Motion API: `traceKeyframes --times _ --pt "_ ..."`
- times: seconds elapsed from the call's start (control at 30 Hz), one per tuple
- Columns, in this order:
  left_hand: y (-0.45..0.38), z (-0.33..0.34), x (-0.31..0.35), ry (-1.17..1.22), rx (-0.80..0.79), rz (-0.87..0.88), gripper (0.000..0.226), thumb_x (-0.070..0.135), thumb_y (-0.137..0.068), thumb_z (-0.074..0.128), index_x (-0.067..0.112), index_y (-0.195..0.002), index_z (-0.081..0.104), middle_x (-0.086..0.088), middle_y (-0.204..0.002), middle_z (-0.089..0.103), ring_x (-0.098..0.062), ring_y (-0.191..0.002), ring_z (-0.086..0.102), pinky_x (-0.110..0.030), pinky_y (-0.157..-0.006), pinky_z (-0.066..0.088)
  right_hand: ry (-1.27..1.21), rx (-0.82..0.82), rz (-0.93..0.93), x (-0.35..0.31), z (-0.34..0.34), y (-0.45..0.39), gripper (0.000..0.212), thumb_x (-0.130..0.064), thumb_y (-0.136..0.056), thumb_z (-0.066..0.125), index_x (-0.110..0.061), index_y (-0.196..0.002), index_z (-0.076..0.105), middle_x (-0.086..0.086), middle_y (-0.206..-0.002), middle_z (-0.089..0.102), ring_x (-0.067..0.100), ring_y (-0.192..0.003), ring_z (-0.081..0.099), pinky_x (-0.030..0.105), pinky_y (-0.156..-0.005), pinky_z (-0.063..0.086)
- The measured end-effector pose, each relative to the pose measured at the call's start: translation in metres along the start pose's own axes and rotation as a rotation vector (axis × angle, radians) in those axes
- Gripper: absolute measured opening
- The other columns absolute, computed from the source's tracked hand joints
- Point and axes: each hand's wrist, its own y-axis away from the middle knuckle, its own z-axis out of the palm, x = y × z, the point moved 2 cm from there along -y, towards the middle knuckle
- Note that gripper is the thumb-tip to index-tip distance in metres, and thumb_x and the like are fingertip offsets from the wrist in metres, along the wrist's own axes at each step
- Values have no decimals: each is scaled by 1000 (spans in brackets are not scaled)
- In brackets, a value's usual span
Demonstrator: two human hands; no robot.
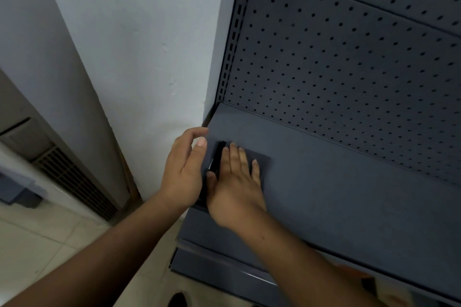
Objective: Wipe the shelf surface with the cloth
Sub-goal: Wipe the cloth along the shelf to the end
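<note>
A: Our cloth [259, 159] is a dark grey square, lying flat at the left end of the shelf [349, 194], nearly the same colour as the metal. Right hand [235, 182] is spread open, palm pressing down on it, no pinch.

B: Yep, and our left hand [183, 169] is loosely open on its edge at the shelf's left end, thumb up, gripping nothing. Pegboard back panel [349, 57] rises behind, white wall [139, 45] just left, floor vent [74, 179] lower down.
</note>
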Motion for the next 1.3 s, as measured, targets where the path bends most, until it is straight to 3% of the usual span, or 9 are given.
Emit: traceKeyframes --times 0.13,0.23,0.43,0.57,0.67,0.83,0.93,1.03,1.3 --pt "-5 -1 1 122 9 -10 45 44 -100 36 13 -120 62 20 -108 70 7 -108 62 -14 -94 48 -28 1 1 -8 3 6 68 -45 -104 13 -12 -156 -13 4 -165 -23 16 -149 -24 44 -119 -18" --pt "-8 -4 -1 157 24 -19 49 39 -100 32 7 -120 63 11 -112 70 12 -104 61 -2 -89 40 -50 23 12 -14 7 8 68 -44 -103 15 -12 -157 -12 5 -165 -23 17 -149 -24 44 -118 -20" --pt "-11 -18 -5 135 32 -57 58 45 -97 30 6 -126 63 -10 -130 67 -19 -129 58 -29 -115 39 -67 49 19 -18 9 7 68 -43 -103 16 -11 -156 -13 6 -165 -23 18 -149 -24 45 -117 -22" --pt "-13 -27 -4 29 -34 -74 56 48 -97 31 13 -127 64 0 -130 67 -5 -125 58 -27 -114 40 -84 51 7 -19 7 7 68 -44 -104 16 -11 -156 -13 5 -164 -24 17 -149 -25 45 -117 -21" --pt "-9 -32 -1 -321 -113 -14 55 52 -102 38 19 -143 56 10 -143 55 -1 -129 48 -26 -112 36 -209 66 -45 -11 -3 11 66 -42 -105 20 -14 -158 -8 2 -165 -20 13 -149 -22 39 -120 -16" --pt "18 -2 24 -755 -308 367 68 54 -99 33 14 -153 43 -5 -157 46 -18 -149 35 -36 -124 28 -381 298 -16 63 -41 30 55 -26 -103 45 -16 -155 30 -2 -162 28 9 -148 23 16 -116 11" --pt "28 34 25 -977 -480 374 77 57 -99 18 14 -164 16 -7 -174 14 -23 -162 5 -35 -129 -4 -341 354 94 117 -52 48 49 -25 -101 50 -18 -150 42 1 -154 43 12 -141 38 16 -111 19" --pt "26 54 14 -1099 -597 343 78 57 -100 9 14 -165 -5 -6 -175 -12 -19 -160 -19 -32 -123 -21 -235 292 117 149 -48 64 54 -37 -101 44 -22 -152 37 -3 -156 40 12 -143 35 22 -112 22" --pt "21 47 3 -1225 -699 297 80 60 -95 -3 19 -162 -19 -3 -169 -30 -16 -154 -33 -34 -124 -25 -190 235 91 182 -29 87 66 -51 -93 28 -26 -154 29 -14 -158 26 5 -146 23 23 -116 19"
